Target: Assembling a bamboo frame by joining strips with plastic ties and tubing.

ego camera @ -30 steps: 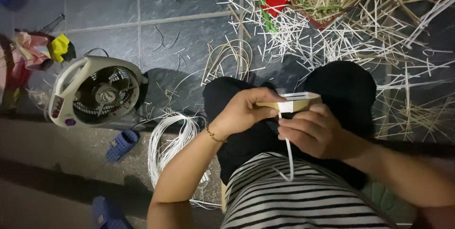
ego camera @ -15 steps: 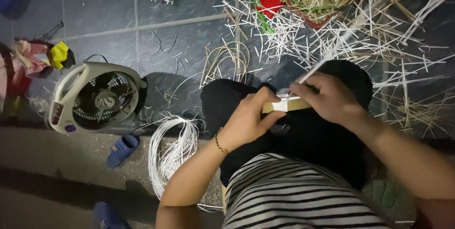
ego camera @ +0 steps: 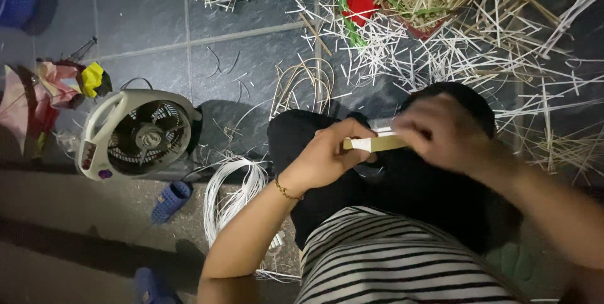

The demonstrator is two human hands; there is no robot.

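My left hand (ego camera: 328, 153) grips one end of a flat tan strip bundle (ego camera: 376, 143) wrapped with a thin white strand, held over my lap in black trousers (ego camera: 402, 184). My right hand (ego camera: 448, 133) is blurred by motion and closes on the bundle's other end. A thin gold bracelet sits on my left wrist. The white strand's free end is hidden.
A small white table fan (ego camera: 135, 133) lies on the dark tiled floor at left. A coil of white strands (ego camera: 229, 194) rests beside my knee. Cut white and tan strips (ego camera: 453, 46) litter the floor ahead, with a red item (ego camera: 360, 2). A blue slipper (ego camera: 171, 200) lies below the fan.
My right hand, which pulled the white strand down below the bundle, rose and swung over to the bundle's right end. The left hand kept its grip.
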